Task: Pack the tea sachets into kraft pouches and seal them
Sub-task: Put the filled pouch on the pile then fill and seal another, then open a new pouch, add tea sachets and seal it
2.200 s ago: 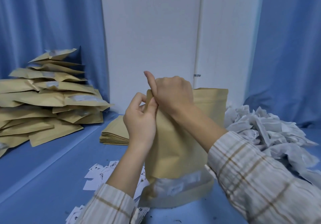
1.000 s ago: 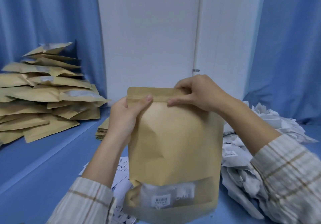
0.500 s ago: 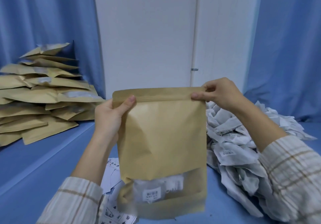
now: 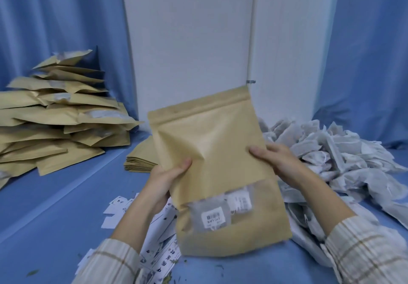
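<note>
**A:** What are the hands doing?

**B:** The left hand (image 4: 166, 179) grips the left edge of a kraft pouch (image 4: 217, 169), thumb on the front, fingers hidden behind. The right hand (image 4: 279, 162) holds the right edge the same way, thumb pressed on the paper. The pouch stands tilted, top leaning right, its base at the blue table (image 4: 50, 213).

**A:** Is it filled?

**B:** Yes. Through its clear window (image 4: 220, 208) sachets with printed labels show. The zip strip (image 4: 198, 105) along the top looks pressed flat, so this one seems sealed.

**A:** And what's around it?

**B:** Far left, a tall stack of filled pouches (image 4: 59, 116). Behind the left hand, a low pile of flat empty pouches (image 4: 141, 158). At right, a big heap of loose tea sachets (image 4: 331, 158). Paper slips (image 4: 159, 250) lie under the wrists.

**A:** So how far along?

**B:** Many are packed, but I judge plenty of sachets remain.
</note>
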Motion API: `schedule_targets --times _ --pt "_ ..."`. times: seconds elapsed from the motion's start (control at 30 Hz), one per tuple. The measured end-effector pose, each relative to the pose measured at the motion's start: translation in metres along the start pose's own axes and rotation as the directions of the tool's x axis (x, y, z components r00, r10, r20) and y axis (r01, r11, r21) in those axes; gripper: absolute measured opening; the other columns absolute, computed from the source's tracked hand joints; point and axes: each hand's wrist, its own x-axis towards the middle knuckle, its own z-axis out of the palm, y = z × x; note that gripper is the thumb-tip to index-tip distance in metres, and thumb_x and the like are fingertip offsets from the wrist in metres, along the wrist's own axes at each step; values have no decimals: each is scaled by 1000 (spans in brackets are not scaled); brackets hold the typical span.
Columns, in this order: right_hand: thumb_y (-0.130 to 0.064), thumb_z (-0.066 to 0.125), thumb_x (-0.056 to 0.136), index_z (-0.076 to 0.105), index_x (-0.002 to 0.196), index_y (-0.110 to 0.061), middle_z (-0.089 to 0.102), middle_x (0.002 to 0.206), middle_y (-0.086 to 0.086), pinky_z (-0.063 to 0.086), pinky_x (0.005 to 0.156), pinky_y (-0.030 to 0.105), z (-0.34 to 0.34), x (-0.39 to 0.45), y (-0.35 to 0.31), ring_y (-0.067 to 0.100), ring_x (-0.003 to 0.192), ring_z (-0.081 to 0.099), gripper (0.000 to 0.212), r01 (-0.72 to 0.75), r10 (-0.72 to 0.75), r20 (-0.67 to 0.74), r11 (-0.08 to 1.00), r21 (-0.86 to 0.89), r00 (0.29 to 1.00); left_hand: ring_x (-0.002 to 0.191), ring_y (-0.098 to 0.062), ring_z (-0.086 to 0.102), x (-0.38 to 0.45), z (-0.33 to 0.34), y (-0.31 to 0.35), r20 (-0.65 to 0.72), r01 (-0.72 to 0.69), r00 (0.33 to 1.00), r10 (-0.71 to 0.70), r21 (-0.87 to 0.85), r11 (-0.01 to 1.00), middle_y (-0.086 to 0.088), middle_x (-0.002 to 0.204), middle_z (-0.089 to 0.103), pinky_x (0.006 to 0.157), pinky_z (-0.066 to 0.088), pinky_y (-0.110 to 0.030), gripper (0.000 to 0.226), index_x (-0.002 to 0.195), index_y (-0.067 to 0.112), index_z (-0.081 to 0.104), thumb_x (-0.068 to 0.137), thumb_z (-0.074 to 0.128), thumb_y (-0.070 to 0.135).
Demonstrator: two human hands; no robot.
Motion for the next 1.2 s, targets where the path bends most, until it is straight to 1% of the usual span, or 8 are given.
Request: schedule_targets --times 0.1,0.33,0.57,0.67,0.77,0.9,1.1,1.2 --pt "-39 78 68 68 102 -11 70 105 11 53 80 36 5 -14 28 25 95 67 45 -111 99 114 989 97 988 88 -17 71 4 2 6 -40 -21 999 20 -35 999 -3 98 74 70 53 -30 54 107 11 66 61 75 39" --pt "-14 60 88 64 105 -12 74 92 4 56 59 26 39 -14 34 16 77 70 18 21 65 -189 907 420 980 88 -18 70 -14 -20 9 201 103 975 -95 -32 994 -4 104 72 64 56 -27 41 102 21 75 72 68 49" --pt "-10 58 90 64 98 -13 72 91 6 57 70 37 132 -3 23 21 75 69 11 -72 205 -170 815 574 964 80 -32 67 -49 -86 -8 124 43 991 40 -601 798 -11 87 64 75 57 -44 61 103 9 62 63 78 52" --pt "-9 56 91 64 105 -8 72 91 7 56 71 37 220 23 -8 21 76 69 16 -81 158 -72 786 612 985 85 -31 66 -63 -118 -9 -60 -78 997 50 -740 668 -8 93 66 78 54 -45 54 91 12 70 76 58 63" --pt "-14 51 95 60 108 -7 69 87 6 51 66 31 358 44 -69 17 71 66 17 -184 91 170 715 674 981 96 -29 67 -73 -155 -3 -213 -134 977 -25 -694 708 -10 110 68 86 48 -44 61 92 12 76 88 41 62" --pt "-47 38 96 44 127 -17 54 130 10 49 82 33 495 29 -112 28 112 58 44 -481 110 595 713 511 796 86 -18 70 -84 -201 19 -351 -207 932 -85 -713 670 -14 110 66 77 49 -31 43 96 9 65 101 34 39" --pt "-42 50 93 37 132 -8 40 134 24 49 94 38 513 38 -60 34 110 58 54 -561 279 567 718 412 775 87 -34 60 -83 -243 14 -415 -215 899 -138 -694 687 -19 97 66 76 46 -41 36 97 8 59 100 32 31" --pt "-35 50 94 45 127 -8 49 128 18 53 83 32 487 57 -36 30 106 61 43 -536 319 490 740 406 811 117 -32 54 -62 -235 3 -415 -225 898 -142 -714 662 -14 125 59 100 39 -42 44 120 15 59 102 29 40"
